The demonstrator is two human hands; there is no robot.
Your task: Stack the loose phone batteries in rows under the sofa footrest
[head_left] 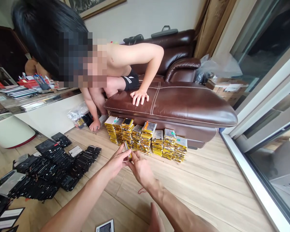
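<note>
Close together in the middle of the head view, my left hand (pixel 116 163) and my right hand (pixel 142 167) pinch a flat pouch battery (pixel 127 149) between them, seen nearly edge-on. Its side has the yellow colour of the stacks behind; the fingers hide part of it. Just beyond my hands, several stacks of yellow-edged flat batteries (pixel 148 137) stand in a row on the floor, against a brown leather footrest (pixel 198 103). Some top batteries carry white labels with green marks.
At left, piles of black flat packs (pixel 49 164) cover the floor. Another person leans over the footrest, one hand (pixel 139 96) flat on it, the other hand (pixel 94 125) near the floor. A framed glass door (pixel 263 190) borders the right. Near my foot (pixel 156 219) lies a white-edged flat item (pixel 105 226).
</note>
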